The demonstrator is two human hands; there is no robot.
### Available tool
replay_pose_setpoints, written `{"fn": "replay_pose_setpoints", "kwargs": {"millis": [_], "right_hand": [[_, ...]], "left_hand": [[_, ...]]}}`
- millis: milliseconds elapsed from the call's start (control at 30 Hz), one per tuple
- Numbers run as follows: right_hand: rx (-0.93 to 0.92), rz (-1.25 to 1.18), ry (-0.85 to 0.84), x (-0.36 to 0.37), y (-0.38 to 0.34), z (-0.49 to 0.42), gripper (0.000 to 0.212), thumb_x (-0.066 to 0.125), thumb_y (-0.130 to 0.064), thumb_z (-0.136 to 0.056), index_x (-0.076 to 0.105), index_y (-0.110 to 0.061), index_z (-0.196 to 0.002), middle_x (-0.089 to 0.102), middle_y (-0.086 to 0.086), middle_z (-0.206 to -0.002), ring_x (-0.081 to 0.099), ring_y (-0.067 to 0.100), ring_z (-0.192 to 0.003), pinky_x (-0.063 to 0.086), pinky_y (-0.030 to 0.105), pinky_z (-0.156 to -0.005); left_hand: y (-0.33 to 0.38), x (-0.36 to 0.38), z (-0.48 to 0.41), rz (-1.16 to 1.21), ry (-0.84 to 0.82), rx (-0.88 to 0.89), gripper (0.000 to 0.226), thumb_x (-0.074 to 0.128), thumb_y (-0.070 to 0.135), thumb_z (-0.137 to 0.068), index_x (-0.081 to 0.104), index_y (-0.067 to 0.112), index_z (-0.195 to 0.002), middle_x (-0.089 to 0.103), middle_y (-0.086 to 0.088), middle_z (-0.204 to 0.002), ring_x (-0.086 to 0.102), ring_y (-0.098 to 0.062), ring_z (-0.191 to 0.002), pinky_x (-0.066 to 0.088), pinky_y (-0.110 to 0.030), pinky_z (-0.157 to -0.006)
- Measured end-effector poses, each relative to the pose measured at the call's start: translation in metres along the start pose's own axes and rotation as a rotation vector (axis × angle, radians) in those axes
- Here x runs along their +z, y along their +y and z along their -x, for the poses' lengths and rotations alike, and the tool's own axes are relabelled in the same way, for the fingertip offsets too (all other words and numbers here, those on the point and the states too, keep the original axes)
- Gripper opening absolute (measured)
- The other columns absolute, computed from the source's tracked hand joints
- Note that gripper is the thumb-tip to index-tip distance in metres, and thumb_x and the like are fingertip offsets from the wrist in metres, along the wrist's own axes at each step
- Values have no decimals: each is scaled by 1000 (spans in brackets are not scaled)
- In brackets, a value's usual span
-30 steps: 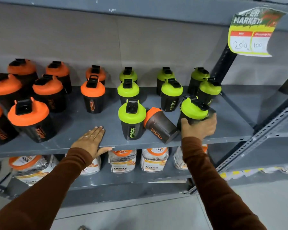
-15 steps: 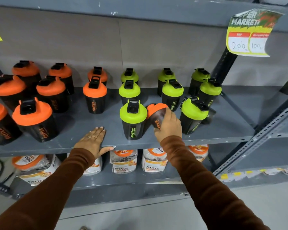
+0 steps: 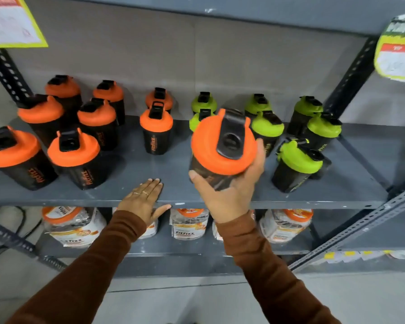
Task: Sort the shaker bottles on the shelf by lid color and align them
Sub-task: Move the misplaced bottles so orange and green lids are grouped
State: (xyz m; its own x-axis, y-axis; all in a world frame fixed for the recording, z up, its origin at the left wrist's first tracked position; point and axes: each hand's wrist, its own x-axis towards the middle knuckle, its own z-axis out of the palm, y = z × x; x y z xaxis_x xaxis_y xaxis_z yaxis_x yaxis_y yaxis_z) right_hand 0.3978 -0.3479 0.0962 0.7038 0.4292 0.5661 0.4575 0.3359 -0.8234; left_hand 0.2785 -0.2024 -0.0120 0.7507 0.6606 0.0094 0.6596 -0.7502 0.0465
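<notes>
My right hand (image 3: 229,195) grips a black shaker bottle with an orange lid (image 3: 222,143), lifted off the grey shelf (image 3: 136,169) and held in front of the green-lidded bottles, hiding some of them. Several orange-lidded bottles (image 3: 73,148) stand on the left half of the shelf, one more (image 3: 156,127) near the middle. Several green-lidded bottles (image 3: 299,160) stand on the right half. My left hand (image 3: 143,202) lies flat on the shelf's front edge, fingers apart, holding nothing.
Below is a lower shelf with clear jars with orange lids (image 3: 73,225). Dark perforated posts (image 3: 351,76) frame the shelf at both back corners. Yellow-edged price tags (image 3: 398,50) hang at top right and top left. A slanted metal rail (image 3: 360,225) runs at lower right.
My right hand left the front green-lidded bottle, took hold of the tipped orange-lidded bottle and lifted it up off the shelf. The left hand stayed put. The view shifted left.
</notes>
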Motion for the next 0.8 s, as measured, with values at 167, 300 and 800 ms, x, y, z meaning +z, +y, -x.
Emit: {"fn": "replay_pose_setpoints", "kwargs": {"millis": [167, 300, 800], "right_hand": [[162, 115, -237, 62, 17, 3, 111, 88, -8, -50, 20, -14, -138, 42, -6, -136, 41, 2, -125, 36, 21, -106], [346, 211, -314, 96, 51, 7, 107, 86, -8, -52, 21, -14, -138, 44, 8, -138, 46, 22, -124, 33, 24, -103], [326, 289, -227, 82, 83, 48, 84, 75, -16, -71, 25, -10, -138, 52, 6, -124, 55, 16, -104, 45, 25, -95]], "left_hand": [[-48, 5, 21, 13, -31, -116, 84, 2, 59, -89, 58, 1, -115, 65, -15, -116, 63, -29, -106, 51, -42, -88], [-57, 8, 26, 23, -17, -137, 67, 18, 52, -89, 60, 5, -113, 67, -11, -115, 63, -26, -106, 49, -38, -90], [-42, 18, 38, 88, 143, -126, 54, 34, 41, -80, 58, 5, -114, 63, -13, -120, 59, -31, -112, 22, -37, -106]]}}
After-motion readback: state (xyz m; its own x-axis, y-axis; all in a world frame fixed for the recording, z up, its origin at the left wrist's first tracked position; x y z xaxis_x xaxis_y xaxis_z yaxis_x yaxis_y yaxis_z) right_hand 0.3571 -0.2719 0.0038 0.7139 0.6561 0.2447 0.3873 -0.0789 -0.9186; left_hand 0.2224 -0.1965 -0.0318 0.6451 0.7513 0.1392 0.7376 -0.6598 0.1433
